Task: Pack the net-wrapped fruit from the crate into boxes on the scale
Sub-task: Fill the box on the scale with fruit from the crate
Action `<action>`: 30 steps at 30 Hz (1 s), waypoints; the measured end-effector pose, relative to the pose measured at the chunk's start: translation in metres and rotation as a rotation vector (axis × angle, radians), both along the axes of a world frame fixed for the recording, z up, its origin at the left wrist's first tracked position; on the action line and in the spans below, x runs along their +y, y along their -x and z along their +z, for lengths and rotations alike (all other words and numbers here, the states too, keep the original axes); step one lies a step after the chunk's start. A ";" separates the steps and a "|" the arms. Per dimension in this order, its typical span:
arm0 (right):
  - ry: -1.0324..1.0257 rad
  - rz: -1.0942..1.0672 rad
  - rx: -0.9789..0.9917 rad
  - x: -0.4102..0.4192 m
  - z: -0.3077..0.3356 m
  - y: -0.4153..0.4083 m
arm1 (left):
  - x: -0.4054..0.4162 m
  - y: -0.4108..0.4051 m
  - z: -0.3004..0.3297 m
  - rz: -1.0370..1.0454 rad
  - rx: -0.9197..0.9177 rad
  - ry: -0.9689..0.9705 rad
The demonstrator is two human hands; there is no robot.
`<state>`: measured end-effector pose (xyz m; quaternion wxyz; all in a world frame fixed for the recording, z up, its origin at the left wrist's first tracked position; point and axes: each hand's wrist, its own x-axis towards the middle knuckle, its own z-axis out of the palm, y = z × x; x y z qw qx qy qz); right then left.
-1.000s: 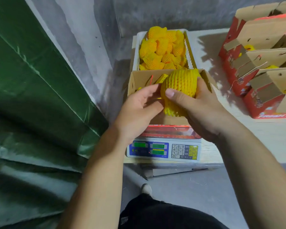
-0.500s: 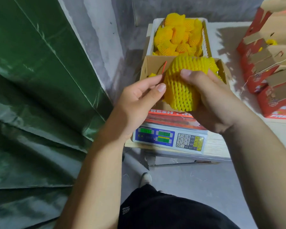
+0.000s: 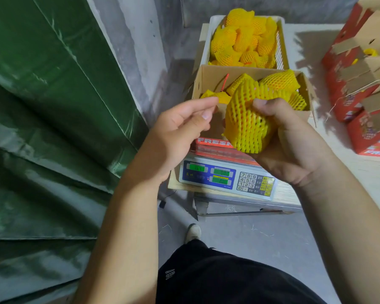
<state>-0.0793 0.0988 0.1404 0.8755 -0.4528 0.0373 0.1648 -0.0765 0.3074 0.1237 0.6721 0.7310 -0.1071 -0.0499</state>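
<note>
Two bare hands are raised over the open brown cardboard box [image 3: 208, 79], which serves as the reference point here. The right hand [image 3: 287, 141] grips a fruit wrapped in yellow foam mesh netting [image 3: 245, 126] — thumb pressed on the upper face, fingers curled beneath — above the box's near edge. The netting is a diamond-lattice sleeve, soft and ribbed, with loose ends flaring at top and bottom. The left hand [image 3: 180, 128] hovers just left of that fruit, fingers loosely extended, holding nothing; thumb and forefinger lie close together near the box's left wall.

Inside the box lie several more net-wrapped fruit [image 3: 276, 81], and a thin red twisted cord [image 3: 225, 81] hangs against the inner back wall. The box's red printed front panel shows the letters "FRES". It sits on a white electronic scale with blue panel, green displays and keypad [image 3: 226, 179].

Behind the box stands a white slatted plastic crate [image 3: 280, 43] — heaped with yellow netted fruit [image 3: 241, 40]. To the right of the box, red-and-brown cardboard cartons [image 3: 360, 88] stand with their flaps up on the pale tabletop [image 3: 305, 47]. Left of the box hangs a glossy green tarpaulin [image 3: 42, 117], creased.
</note>
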 end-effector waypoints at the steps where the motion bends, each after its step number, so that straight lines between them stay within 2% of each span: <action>1: -0.001 -0.022 0.023 0.000 -0.003 0.001 | 0.001 -0.001 -0.001 0.015 0.006 0.004; 8: -0.042 -0.042 0.120 0.011 -0.023 0.010 | -0.008 0.000 -0.017 -0.108 0.084 -0.003; 13: -0.005 -0.080 0.143 0.015 -0.029 0.006 | -0.015 -0.002 -0.027 -0.096 0.119 -0.013; 16: 0.062 -0.084 0.070 0.017 -0.019 -0.009 | -0.014 -0.002 -0.025 -0.002 0.092 -0.013; 20: 0.399 -0.349 -0.148 0.017 0.018 -0.059 | -0.010 -0.001 -0.016 0.341 0.071 0.074; 23: 0.776 -0.577 -0.528 0.022 0.040 -0.103 | -0.003 0.000 -0.011 0.431 0.114 0.102; 25: 1.101 -0.611 -0.746 0.023 0.038 -0.133 | 0.001 0.003 -0.011 0.445 0.122 0.108; 27: 1.335 -0.400 -0.744 0.022 0.023 -0.158 | 0.003 0.006 -0.012 0.439 0.125 0.084; 30: 1.765 0.174 -0.485 0.021 -0.009 -0.179 | 0.008 0.011 -0.014 0.407 0.130 0.018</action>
